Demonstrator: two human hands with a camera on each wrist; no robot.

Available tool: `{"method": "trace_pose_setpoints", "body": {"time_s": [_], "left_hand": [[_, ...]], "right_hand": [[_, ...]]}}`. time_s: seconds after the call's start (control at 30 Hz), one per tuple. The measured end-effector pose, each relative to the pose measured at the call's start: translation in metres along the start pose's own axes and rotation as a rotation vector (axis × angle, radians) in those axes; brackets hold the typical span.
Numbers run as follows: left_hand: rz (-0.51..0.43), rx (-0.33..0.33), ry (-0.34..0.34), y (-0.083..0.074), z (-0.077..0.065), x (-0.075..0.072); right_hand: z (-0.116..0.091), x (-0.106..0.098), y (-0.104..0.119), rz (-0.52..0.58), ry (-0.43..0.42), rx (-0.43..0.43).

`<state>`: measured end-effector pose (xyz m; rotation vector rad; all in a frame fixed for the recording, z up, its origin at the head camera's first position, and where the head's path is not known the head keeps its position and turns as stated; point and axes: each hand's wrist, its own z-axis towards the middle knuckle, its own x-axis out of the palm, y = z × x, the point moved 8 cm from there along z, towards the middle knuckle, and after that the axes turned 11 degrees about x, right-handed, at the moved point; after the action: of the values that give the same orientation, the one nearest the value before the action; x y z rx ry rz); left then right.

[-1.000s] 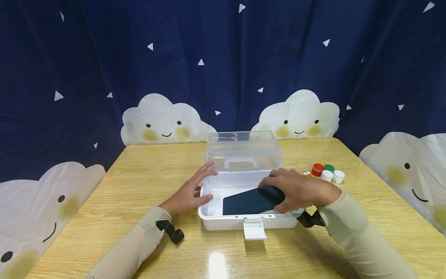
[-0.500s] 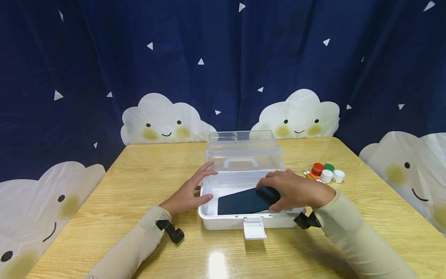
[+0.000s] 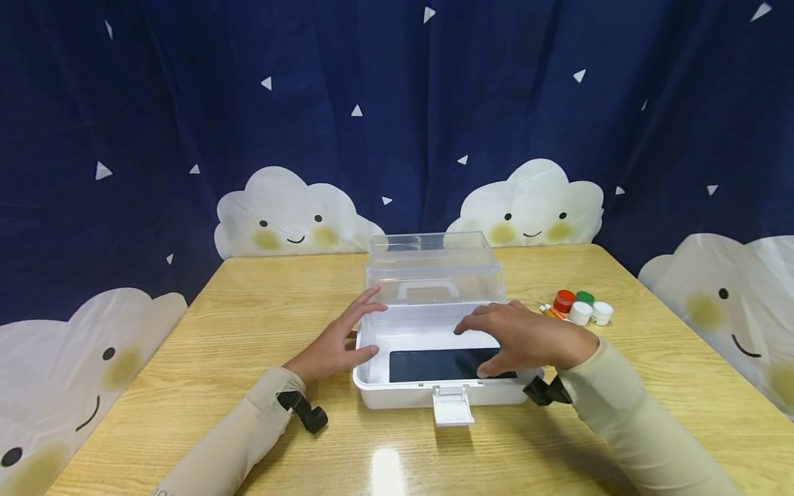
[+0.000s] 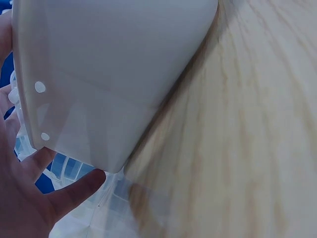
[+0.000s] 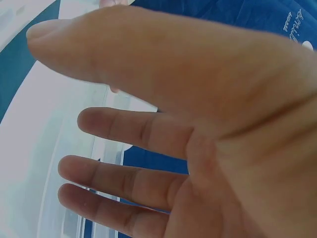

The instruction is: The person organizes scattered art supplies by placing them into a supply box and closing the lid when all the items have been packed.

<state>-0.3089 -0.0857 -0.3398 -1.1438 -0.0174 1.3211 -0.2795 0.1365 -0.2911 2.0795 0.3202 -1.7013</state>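
Box (image 3: 397,398): white, on the table (image 3: 279,296), front wall towards the person, which probably makes its inside easy to reach from above.
Lid (image 3: 434,258): clear, folded back behind the box, presumably on a hinge; this leaves the top uncovered. Its handle (image 3: 428,284) shows on the side nearest the box.
Latch (image 3: 453,410): sticks out at the middle of the box's front, undone, as the open lid calls for.
Dark panel (image 3: 428,366): lies inside the box, lengthwise along the front wall; the long side of the box seems to suit its shape. Its right part is partly hidden.
Left hand (image 3: 335,348): at the box's left end, fingers spread, thumb reaching over the rim, gripping nothing firmly; likely there to steady the box.
Right hand (image 3: 527,336): over the box's right half, thumb and fingers parted with nothing between them. The thumb overlaps the panel; whether they touch, I cannot tell.
Jars: red (image 3: 564,302), green (image 3: 585,297) and two white (image 3: 580,314), clustered to the right of the box, apart from it.
Orange sticks (image 3: 556,313): beside those jars, between them and the box.
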Motion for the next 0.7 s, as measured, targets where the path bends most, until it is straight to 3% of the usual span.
{"method": "trace_pose_setpoints", "body": {"time_s": [0.7], "left_hand": [[0.001,0.018,0.004,0.0022,-0.0009,0.0]], "right_hand": [[0.0011,0.0007,-0.0044,0.021,0.02,-0.007]]}}
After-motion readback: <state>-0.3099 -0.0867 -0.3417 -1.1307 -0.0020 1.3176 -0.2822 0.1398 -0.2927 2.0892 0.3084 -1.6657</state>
